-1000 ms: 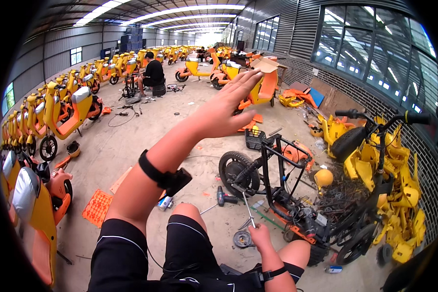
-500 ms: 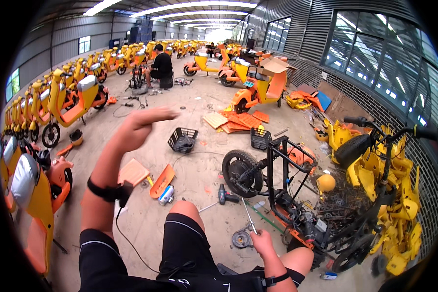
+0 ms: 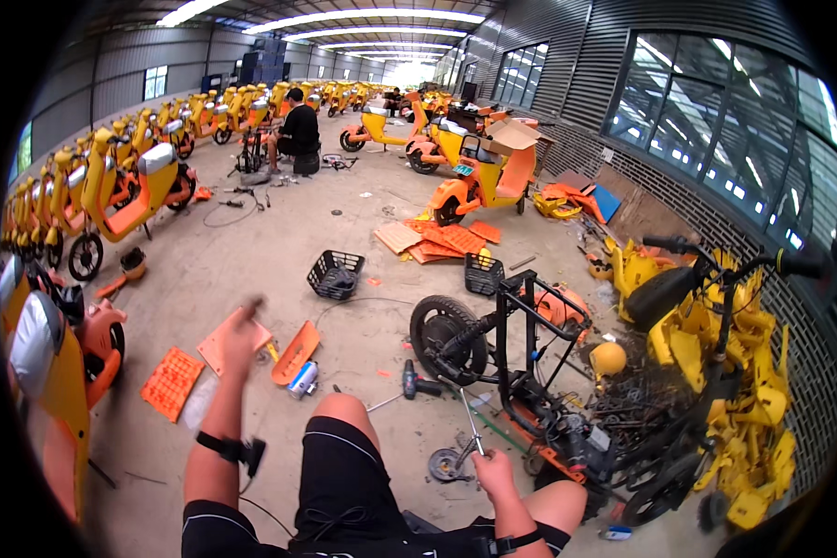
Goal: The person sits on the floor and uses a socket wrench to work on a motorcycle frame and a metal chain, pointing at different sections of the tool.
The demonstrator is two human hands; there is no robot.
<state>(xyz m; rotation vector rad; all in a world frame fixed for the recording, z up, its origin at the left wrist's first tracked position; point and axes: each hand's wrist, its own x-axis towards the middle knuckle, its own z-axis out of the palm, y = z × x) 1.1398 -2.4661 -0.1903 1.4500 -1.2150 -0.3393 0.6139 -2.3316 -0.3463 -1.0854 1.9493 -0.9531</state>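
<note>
My right hand (image 3: 495, 472) grips a long silver metal tool (image 3: 472, 423), which points up toward the rear wheel (image 3: 445, 339) of a stripped black bike frame (image 3: 503, 307) in front of me. My left hand (image 3: 243, 331) is raised at the left over orange panels on the floor, blurred by motion, so its fingers are unclear. A cordless drill (image 3: 417, 381) lies below the wheel. Beside an orange curved cover (image 3: 294, 353) lies a silver-and-blue can (image 3: 302, 379). A round metal part (image 3: 445, 465) rests near my right hand.
Rows of yellow scooters (image 3: 139, 186) stand at left. A person in black (image 3: 298, 130) sits farther back. Two black crates (image 3: 335, 274) and orange panels (image 3: 437, 240) lie ahead. Yellow body parts (image 3: 763, 391) are piled against the right wall.
My left arm has swung down and leftward from high in front of the view. My right hand still holds the metal tool, slightly lower in the picture.
</note>
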